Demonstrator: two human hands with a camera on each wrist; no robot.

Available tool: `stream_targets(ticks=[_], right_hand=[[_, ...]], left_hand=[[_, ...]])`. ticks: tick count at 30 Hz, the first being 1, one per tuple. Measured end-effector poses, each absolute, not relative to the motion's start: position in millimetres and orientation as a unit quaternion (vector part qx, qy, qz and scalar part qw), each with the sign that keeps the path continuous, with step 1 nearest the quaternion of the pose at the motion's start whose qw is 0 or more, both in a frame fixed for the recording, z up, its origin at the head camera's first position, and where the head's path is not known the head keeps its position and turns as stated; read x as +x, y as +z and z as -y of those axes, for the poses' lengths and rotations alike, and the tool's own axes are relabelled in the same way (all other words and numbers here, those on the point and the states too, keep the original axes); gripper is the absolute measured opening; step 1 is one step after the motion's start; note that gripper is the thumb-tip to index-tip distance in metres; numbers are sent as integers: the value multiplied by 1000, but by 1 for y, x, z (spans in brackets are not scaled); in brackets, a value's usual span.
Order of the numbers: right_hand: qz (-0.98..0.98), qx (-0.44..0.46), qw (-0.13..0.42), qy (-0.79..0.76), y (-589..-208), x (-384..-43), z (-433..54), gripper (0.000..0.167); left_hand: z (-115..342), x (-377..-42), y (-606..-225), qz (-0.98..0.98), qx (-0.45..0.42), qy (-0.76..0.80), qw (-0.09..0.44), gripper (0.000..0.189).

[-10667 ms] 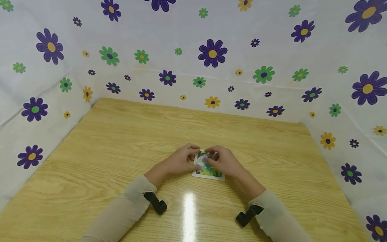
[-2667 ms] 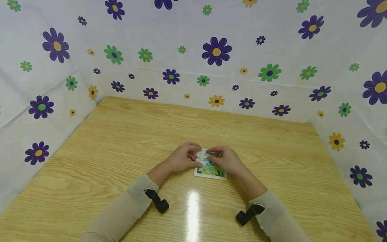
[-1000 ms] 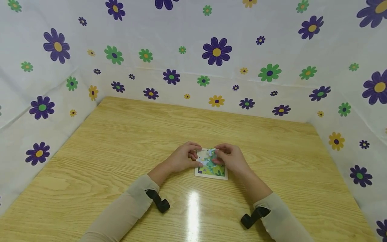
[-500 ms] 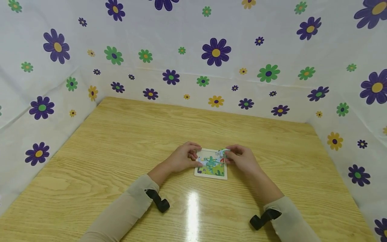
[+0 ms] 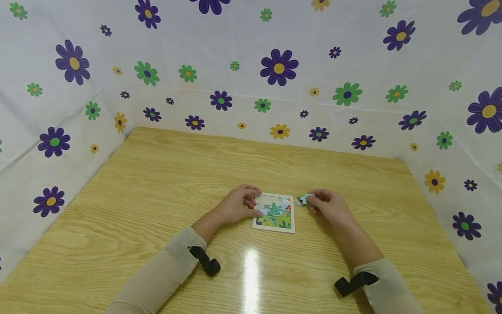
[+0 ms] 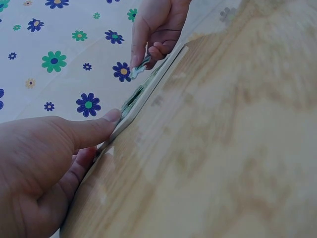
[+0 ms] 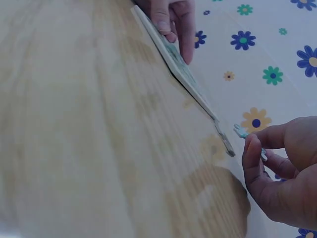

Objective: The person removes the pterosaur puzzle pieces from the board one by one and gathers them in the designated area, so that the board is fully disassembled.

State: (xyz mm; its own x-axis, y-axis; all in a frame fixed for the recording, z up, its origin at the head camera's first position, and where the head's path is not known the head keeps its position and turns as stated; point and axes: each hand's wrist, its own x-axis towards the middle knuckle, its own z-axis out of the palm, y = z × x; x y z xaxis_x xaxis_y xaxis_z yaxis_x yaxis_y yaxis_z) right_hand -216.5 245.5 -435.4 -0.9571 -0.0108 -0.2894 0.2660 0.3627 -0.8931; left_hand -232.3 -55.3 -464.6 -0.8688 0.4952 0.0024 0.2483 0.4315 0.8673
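A square jigsaw puzzle board point(image 5: 273, 227) with a pale rim and a green and blue picture lies flat mid-table. Its upper-left part shows bare pale backing. My left hand point(image 5: 237, 204) grips the board's left side, thumb on the rim near the picture and fingers bent at the far corner. Just right of the board, my right hand point(image 5: 332, 208) pinches a light blue puzzle piece point(image 7: 240, 131) between thumb and index finger. Under and beside it, another puzzle piece point(image 7: 226, 142) lies on the table close to the board's right edge.
The wooden table point(image 5: 176, 174) has wood grain and a bright light reflection point(image 5: 250, 279) near the front. A white cloth with printed flowers point(image 5: 219, 56) stands round the back and sides. Each sleeve carries a black wrist strap mount point(image 5: 205, 261).
My right hand has moved right, from over the board to the table beside it, carrying a puzzle piece. The board's upper-left, filled with picture at first, is now bare. My left hand stays put.
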Motion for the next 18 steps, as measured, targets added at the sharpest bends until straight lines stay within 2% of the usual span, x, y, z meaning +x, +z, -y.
stream_targets(ticks=[11,18], right_hand=[[-837,46,139,-527,-430,-218,-270,42],[-854,38,138,-500,-428,-217,-273,38]], left_hand=[[55,-233,-465,-838,223,483,125,59],[56,-233,-465,-832,224,491,131,60]])
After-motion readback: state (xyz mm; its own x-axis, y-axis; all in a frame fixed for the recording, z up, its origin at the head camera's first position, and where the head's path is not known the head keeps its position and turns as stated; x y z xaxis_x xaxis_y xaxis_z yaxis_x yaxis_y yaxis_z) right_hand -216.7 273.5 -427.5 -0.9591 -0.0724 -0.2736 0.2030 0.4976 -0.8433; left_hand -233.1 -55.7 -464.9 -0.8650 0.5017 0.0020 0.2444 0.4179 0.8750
